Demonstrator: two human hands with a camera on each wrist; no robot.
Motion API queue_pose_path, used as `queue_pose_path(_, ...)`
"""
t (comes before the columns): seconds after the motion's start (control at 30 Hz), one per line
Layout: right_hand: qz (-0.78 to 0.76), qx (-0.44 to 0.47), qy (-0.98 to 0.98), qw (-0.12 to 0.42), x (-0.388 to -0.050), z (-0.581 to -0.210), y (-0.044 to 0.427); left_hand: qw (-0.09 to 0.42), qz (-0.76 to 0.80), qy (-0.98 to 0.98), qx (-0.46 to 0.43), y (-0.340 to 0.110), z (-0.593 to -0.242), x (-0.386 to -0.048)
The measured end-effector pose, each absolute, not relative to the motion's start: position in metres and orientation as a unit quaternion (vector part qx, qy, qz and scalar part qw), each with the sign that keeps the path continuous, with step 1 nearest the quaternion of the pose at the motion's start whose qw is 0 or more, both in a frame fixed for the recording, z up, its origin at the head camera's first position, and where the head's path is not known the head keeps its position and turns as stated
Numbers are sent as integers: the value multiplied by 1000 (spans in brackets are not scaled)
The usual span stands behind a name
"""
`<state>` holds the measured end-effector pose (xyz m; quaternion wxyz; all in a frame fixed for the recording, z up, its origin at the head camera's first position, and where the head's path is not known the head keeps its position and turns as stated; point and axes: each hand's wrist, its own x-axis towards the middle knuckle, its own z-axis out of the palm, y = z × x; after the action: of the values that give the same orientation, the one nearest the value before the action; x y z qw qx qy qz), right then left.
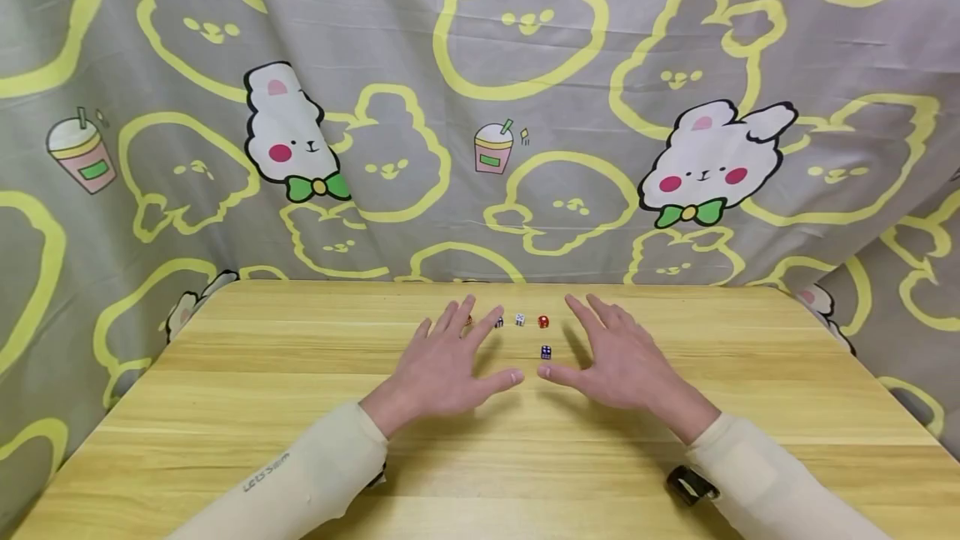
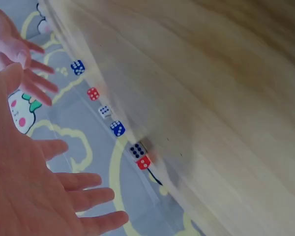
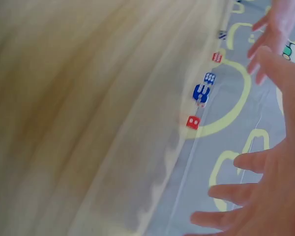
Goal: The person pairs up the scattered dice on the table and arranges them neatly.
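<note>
All ten digits of the two hands are spread wide and nearly straight. The left hand (image 1: 442,369) points its four fingers toward the far edge of the table, its thumb stretched inward; the right hand (image 1: 626,361) mirrors it, and the two thumb tips are near each other but apart. Neither hand holds anything, and both look raised over the table top, with shadows beneath.

Beyond the fingers lie six dice, all countable in the left wrist view: two blue dice (image 2: 117,128), two white dice (image 2: 104,111) and two red dice (image 2: 92,94). One white die and one red die overlap there; whether they touch, I cannot tell. The head view shows five, most in a rough row near the far edge, with the left fingers partly covering a red and a blue one. The other blue die (image 1: 546,352) sits nearer the person, between the hands, just beyond the right thumb.

Farther out come two cream sleeves (image 1: 300,473), the left one lettered, and a dark wrist device (image 1: 692,484) by the right. The one wooden table (image 1: 480,490) ends against a grey curtain (image 1: 405,32) printed with yellow outlines, two pink cups and two large white rabbit faces.
</note>
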<state>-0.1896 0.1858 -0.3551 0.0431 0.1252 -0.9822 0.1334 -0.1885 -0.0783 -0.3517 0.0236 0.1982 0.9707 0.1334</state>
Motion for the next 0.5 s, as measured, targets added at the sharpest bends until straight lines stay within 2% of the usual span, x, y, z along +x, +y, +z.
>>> queue_pose_path(0.23,208,126,-970,-6,-193,-354,182,34,125,967,219,-71,-351,-188)
queue_pose_path(0.5,266,118,-956,-29,-197,-353,179,42,126,962,240,-63,-350,-188)
